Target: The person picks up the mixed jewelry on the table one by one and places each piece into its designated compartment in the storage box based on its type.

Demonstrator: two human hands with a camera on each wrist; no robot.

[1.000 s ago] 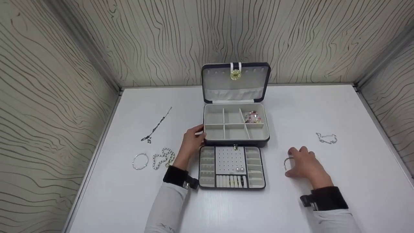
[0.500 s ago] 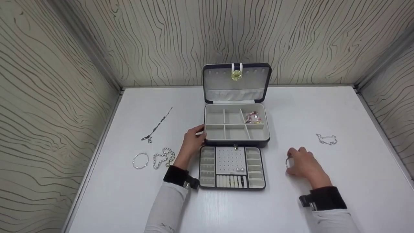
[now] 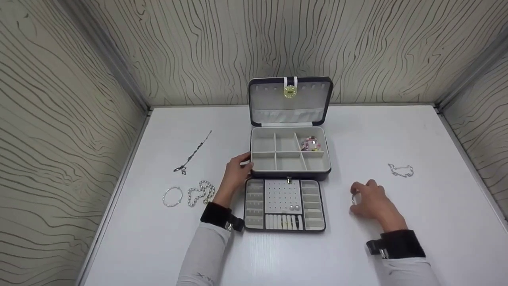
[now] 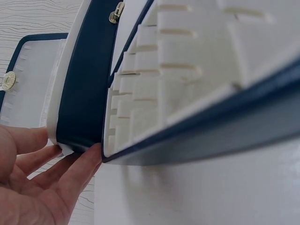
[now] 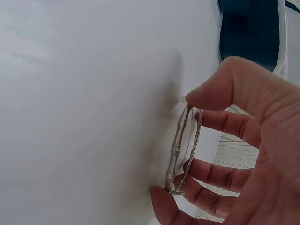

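Note:
My left hand (image 3: pixel 237 171) holds the left front corner of the jewelry box (image 3: pixel 291 174). In the left wrist view its fingers (image 4: pixel 89 161) touch the box's end beside the lift-out tray (image 4: pixel 140 158). The box stands with its lid up, and a pink beaded bracelet (image 3: pixel 310 143) lies in its back right compartment. To the right of the tray, my right hand (image 3: pixel 372 201) grips a thin metal bangle (image 5: pixel 174 152) between thumb and fingertips. The bangle has bamboo-like joints and is held on edge, close to the white table.
The tray carries pearl earrings (image 3: pixel 294 207) and ring rolls (image 3: pixel 283 222). Left on the table (image 3: pixel 158 246) lie a dark chain with a pendant (image 3: pixel 192 155), a silver bangle (image 3: pixel 172 205) and a pearl necklace (image 3: pixel 201 192). A silver chain bracelet (image 3: pixel 401 171) lies right.
The right hand's hold on the bangle has shifted; the bangle now shows as a narrower loop in its fingers. The left hand and the box stay in place.

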